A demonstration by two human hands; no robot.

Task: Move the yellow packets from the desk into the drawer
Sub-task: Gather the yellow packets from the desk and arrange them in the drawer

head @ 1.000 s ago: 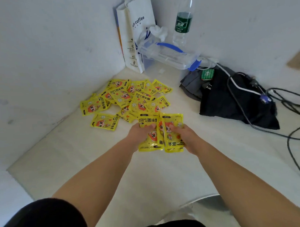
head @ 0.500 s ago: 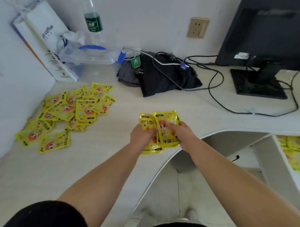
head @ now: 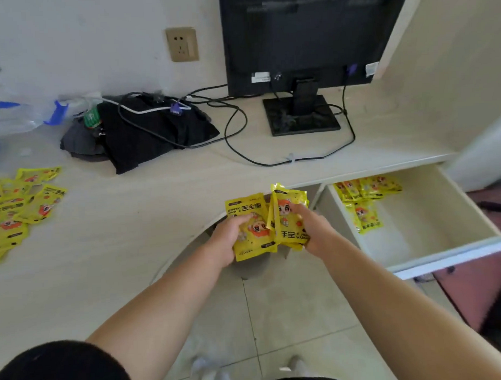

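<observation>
Both hands hold a small stack of yellow packets (head: pixel 251 218) just past the desk's curved front edge, above the floor. My left hand (head: pixel 227 238) grips the stack's left side and my right hand (head: pixel 311 226) grips its right side. A pile of several more yellow packets (head: pixel 15 209) lies on the desk at the far left. The open drawer (head: pixel 432 212) is to the right of my hands, and several yellow packets (head: pixel 366 200) lie in its back left corner.
A black monitor (head: pixel 301 40) stands on its base at the back of the desk, with cables (head: pixel 235 127) trailing left to a black cloth bundle (head: pixel 145 133). A clear plastic box (head: pixel 11 115) sits at far left. Tiled floor lies below.
My view and both hands have swung right, carrying the packet stack away from the pile toward the drawer. The drawer is now fully in view.
</observation>
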